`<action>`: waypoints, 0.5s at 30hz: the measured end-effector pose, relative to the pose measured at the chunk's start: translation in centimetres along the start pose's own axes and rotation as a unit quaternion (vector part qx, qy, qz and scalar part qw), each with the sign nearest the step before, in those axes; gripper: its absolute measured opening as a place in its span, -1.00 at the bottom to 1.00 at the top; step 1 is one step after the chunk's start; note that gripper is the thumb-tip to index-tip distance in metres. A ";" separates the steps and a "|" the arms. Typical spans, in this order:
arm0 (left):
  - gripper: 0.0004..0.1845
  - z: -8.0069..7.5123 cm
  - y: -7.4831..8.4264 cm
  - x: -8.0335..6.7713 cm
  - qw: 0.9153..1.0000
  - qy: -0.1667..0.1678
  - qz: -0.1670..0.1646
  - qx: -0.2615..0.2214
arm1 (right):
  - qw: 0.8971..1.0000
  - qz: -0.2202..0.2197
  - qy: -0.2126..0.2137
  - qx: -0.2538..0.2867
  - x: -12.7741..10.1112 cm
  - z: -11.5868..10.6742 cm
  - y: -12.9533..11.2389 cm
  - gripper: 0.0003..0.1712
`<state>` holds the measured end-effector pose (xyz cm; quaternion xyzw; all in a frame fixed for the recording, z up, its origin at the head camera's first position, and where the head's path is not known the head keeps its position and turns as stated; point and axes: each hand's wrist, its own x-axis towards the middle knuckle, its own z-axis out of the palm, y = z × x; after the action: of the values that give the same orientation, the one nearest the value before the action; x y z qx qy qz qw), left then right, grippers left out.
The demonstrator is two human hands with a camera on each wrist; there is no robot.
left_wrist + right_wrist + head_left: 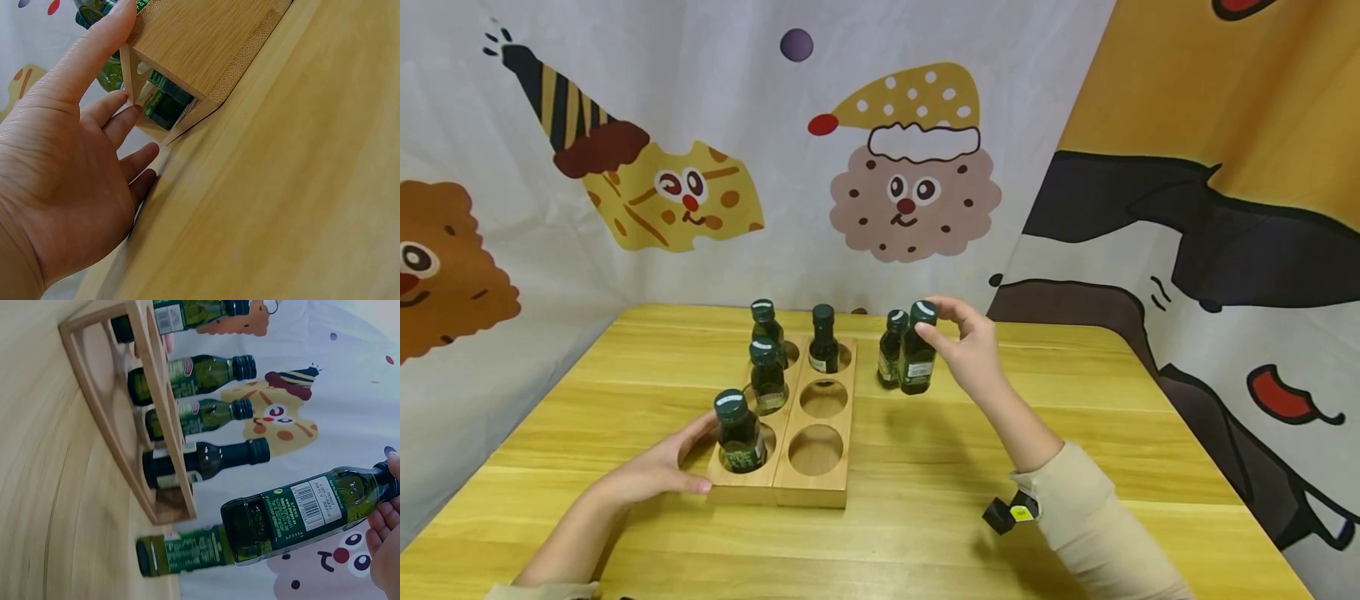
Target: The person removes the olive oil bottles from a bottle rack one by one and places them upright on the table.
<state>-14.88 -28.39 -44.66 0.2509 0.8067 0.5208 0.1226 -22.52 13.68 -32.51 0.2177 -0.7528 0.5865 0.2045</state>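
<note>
Right hand [970, 350] pinches a dark bottle [917, 360] by its cap, lifted off the table; left hand [658, 471], fingers flat, steadies the wooden rack [808, 492] near-left.

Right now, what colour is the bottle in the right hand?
Dark green glass, green cap; the bottle shows best in the right wrist view.

The held bottle [306, 512] bears a barcode label, but no print on it is legible.
</note>
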 end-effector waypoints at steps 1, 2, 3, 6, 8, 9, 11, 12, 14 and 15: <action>0.02 0.0 0.0 0.0 1.000 0.000 0.001 -0.002 | 1.000 0.003 0.002 -0.003 0.1 -0.2 0.1 -0.65; 0.02 0.0 0.0 0.0 1.000 0.001 0.001 -0.004 | 1.000 0.004 0.003 -0.005 0.1 -0.4 0.1 -0.65; 0.02 0.0 0.0 0.0 1.000 0.001 0.000 -0.007 | 1.000 0.005 0.004 -0.008 0.1 -0.5 0.1 -0.65; 0.02 0.1 0.2 -0.1 1.000 0.001 -0.004 -0.012 | 1.000 0.000 0.005 -0.016 0.2 -0.9 -0.6 -0.67; 0.03 0.1 0.2 -0.1 1.000 0.001 -0.007 -0.013 | 1.000 -0.003 0.007 -0.022 0.2 -1.1 -1.4 -0.68; 0.03 0.1 0.3 0.0 1.000 0.000 -0.008 -0.012 | 1.000 -0.004 0.007 -0.025 0.2 -1.2 -1.7 -0.68; 0.03 0.1 0.3 0.0 1.000 0.000 -0.008 -0.010 | 0.999 -0.003 0.009 -0.032 0.2 -1.4 -2.4 -0.70; 0.03 0.1 0.4 0.0 1.000 -0.001 -0.008 -0.008 | 0.999 -0.001 0.010 -0.034 0.3 -1.5 -2.4 -0.70; 0.03 0.2 0.4 0.0 1.000 0.000 -0.008 -0.007 | 0.999 0.005 0.010 -0.041 0.4 -1.6 -2.4 -0.70; 0.03 0.1 0.4 0.0 1.000 0.000 -0.008 -0.007 | 0.999 0.008 0.010 -0.046 0.5 -1.7 -2.4 -0.70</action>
<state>-14.69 -28.14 -44.34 0.2435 0.8053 0.5251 0.1286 -21.42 14.75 -29.94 0.1965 -0.7785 0.5551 0.2171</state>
